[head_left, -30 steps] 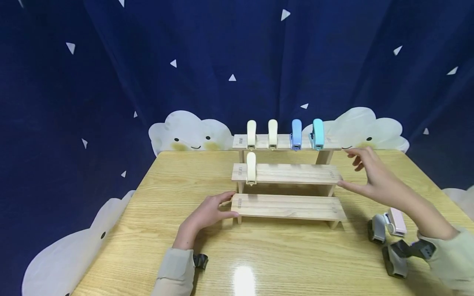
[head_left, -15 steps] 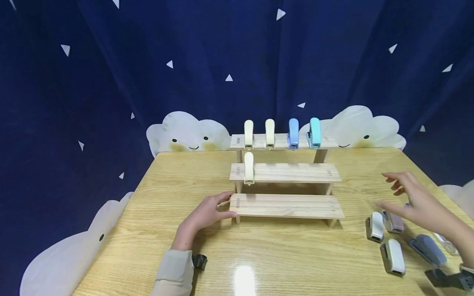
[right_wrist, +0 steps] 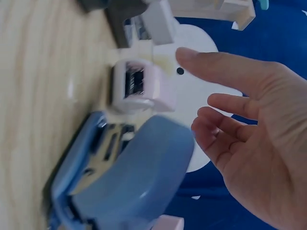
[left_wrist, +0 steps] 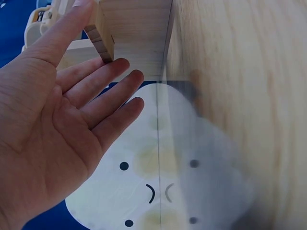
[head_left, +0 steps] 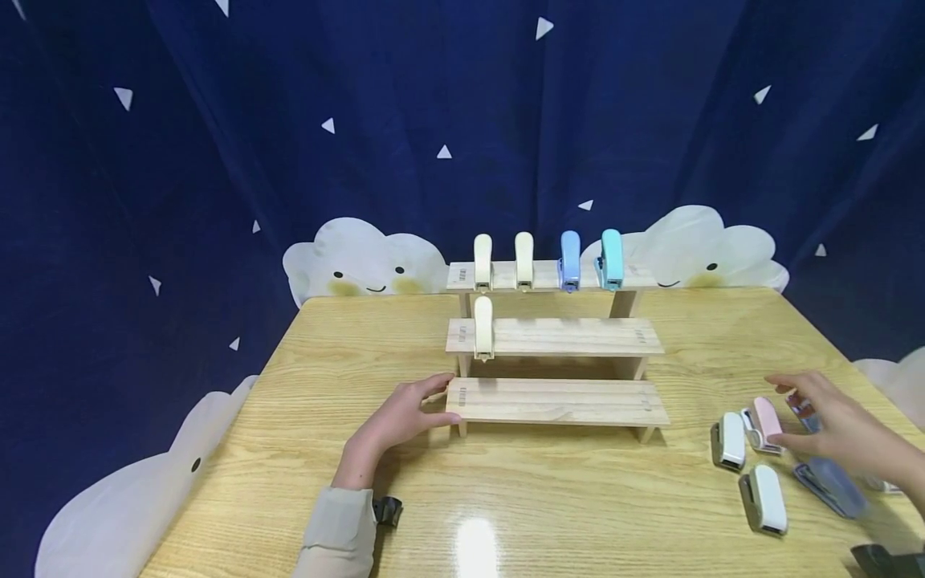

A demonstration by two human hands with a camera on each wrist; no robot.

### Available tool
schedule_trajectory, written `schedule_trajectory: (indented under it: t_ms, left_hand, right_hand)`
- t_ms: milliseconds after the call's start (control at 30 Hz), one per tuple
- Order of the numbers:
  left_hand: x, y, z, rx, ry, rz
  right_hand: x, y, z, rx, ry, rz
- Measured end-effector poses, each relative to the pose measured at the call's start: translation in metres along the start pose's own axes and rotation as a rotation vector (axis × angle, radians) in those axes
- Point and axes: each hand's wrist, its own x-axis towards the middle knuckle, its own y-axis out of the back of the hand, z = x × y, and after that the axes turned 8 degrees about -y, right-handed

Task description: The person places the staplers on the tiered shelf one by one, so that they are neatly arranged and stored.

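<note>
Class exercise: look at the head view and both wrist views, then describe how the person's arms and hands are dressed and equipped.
Both hands, the left hand and the right hand, are bare: no gloves, and no rings show. The left forearm wears a pale grey-beige sleeve ending at the wrist, with a small black device at its cuff. The right arm's sleeve is out of frame; a black object shows at the corner.

Your counter (head_left: 578,498) is light yellow-tan with wood grain. The three-tier shelf (head_left: 556,401) is pale bare wood. On the top tier sit two cream staplers (head_left: 482,261), one blue stapler (head_left: 570,259) and one teal stapler (head_left: 611,258); a third cream stapler (head_left: 483,327) sits on the middle tier. By your right hand are a pink stapler (head_left: 764,413), two white-and-grey staplers (head_left: 730,440) and a dusty-blue stapler (head_left: 831,486). The backdrop (head_left: 289,120) is navy with white triangles and white smiling clouds (head_left: 364,257). Your sleeve (head_left: 336,534) is beige-grey.
</note>
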Motion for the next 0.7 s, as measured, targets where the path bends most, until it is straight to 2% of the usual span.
schedule_trajectory:
  t_ms: [133, 433, 700]
  left_hand:
    - [0.0, 0.0, 0.0, -0.003, 0.001, 0.003]
    - [0.001, -0.001, -0.002, -0.003, -0.005, 0.008]
    - [0.001, 0.0, -0.003, 0.003, -0.012, 0.012]
  right_hand:
    - [-0.003, -0.006, 0.007, 0.034, -0.013, -0.043]
    - [-0.006, -0.016, 0.014, 0.029, -0.005, -0.046]
    - [-0.006, -0.016, 0.015, 0.027, 0.01, 0.016]
